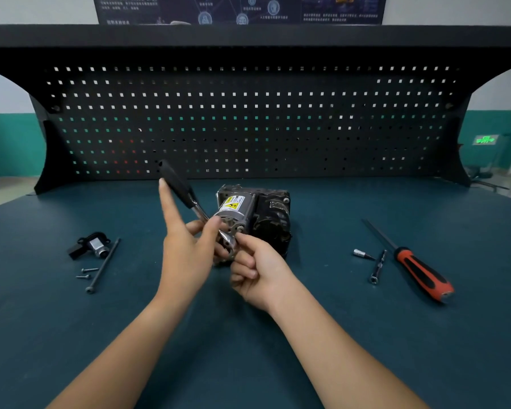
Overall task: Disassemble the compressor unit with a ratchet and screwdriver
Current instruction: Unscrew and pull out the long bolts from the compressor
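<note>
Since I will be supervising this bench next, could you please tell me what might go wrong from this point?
The compressor sits unclamped on the mat, so it may shift when the ratchet is pulled. The left hand holds the ratchet near its head, not by the black grip, so it could slip. The small screws and long bolt lie loose on the mat and might roll away.
</note>
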Motion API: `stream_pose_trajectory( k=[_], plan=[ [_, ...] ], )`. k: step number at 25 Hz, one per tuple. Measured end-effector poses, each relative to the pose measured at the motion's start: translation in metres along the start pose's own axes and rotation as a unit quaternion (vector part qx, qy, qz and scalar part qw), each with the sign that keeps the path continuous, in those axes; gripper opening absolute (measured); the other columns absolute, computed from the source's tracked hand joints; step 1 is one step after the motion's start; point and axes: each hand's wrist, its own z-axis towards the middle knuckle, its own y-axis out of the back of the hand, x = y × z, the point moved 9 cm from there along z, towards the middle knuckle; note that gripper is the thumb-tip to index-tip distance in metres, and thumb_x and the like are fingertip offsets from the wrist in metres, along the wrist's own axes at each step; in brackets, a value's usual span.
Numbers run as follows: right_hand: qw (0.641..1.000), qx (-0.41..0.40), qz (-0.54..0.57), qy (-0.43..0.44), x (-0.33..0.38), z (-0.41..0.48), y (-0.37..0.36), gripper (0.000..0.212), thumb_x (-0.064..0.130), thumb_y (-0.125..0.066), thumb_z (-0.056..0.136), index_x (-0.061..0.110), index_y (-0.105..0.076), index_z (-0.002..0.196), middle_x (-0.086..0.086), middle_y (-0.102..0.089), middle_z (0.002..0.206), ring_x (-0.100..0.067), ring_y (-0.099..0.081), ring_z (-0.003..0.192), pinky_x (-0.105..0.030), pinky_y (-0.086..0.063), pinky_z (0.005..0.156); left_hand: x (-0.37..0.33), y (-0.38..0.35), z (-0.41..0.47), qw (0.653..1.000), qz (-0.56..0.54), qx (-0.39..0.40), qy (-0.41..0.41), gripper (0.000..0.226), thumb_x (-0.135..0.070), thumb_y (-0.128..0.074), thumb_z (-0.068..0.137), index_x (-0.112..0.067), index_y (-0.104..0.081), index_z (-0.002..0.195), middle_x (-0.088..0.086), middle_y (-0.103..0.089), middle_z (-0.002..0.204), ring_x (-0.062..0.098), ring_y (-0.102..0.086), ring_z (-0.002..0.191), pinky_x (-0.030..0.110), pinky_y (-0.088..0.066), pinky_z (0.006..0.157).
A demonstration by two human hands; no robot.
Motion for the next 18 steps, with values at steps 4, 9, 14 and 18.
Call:
stream_pose_trajectory(
  k=[4, 9, 14, 18],
  plan=[
    [1.0, 0.002, -0.009, 0.002, 0.0, 0.002, 0.004, 0.056, 0.022, -0.043, 0.094, 0.018, -0.05, 0.038, 0.006, -0.022, 0.028, -0.008, -0.018, 0.023, -0.015, -0.018, 0.035, -0.04, -0.031, -0.02, 0.941, 0.247, 0.087, -0.212, 0.091, -0.016, -0.062, 0.086, -0.071, -0.002, 0.126, -0.022, -0.049, 0.06, 0.012, -0.056, 0.048, 0.021, -0.039, 0.046],
    [1.0, -0.015, -0.011, -0.001, -0.001, -0.002, 0.004, 0.042, 0.026, -0.046, 0.094, 0.022, -0.044, 0.052, 0.006, -0.022, 0.029, -0.006, -0.017, 0.024, -0.016, -0.019, 0.035, -0.023, -0.016, -0.01, 0.983, 0.129, 0.043, -0.125, 0.09, -0.011, -0.059, 0.09, -0.074, -0.005, 0.125, -0.011, -0.059, 0.062, 0.006, -0.054, 0.05, 0.019, -0.045, 0.049],
    [1.0, -0.007, 0.002, 0.01, 0.003, -0.001, 0.001, 0.039, 0.02, -0.04, 0.096, 0.021, -0.035, 0.058, 0.007, -0.023, 0.029, -0.005, -0.019, 0.024, -0.016, -0.021, 0.036, 0.011, 0.002, -0.003, 0.995, -0.076, -0.038, 0.045, 0.083, -0.009, -0.052, 0.093, -0.046, 0.002, 0.144, -0.004, -0.071, 0.073, 0.006, -0.052, 0.043, 0.018, -0.049, 0.049],
    [1.0, -0.023, -0.005, 0.008, 0.001, 0.003, 0.006, 0.047, 0.018, -0.041, 0.096, 0.02, -0.04, 0.049, 0.007, -0.024, 0.029, -0.006, -0.02, 0.024, -0.014, -0.021, 0.033, -0.024, -0.025, -0.017, 0.975, 0.143, 0.079, -0.151, 0.095, -0.01, -0.062, 0.085, -0.073, -0.005, 0.127, -0.018, -0.063, 0.069, -0.002, -0.056, 0.049, 0.01, -0.046, 0.054]
  ],
)
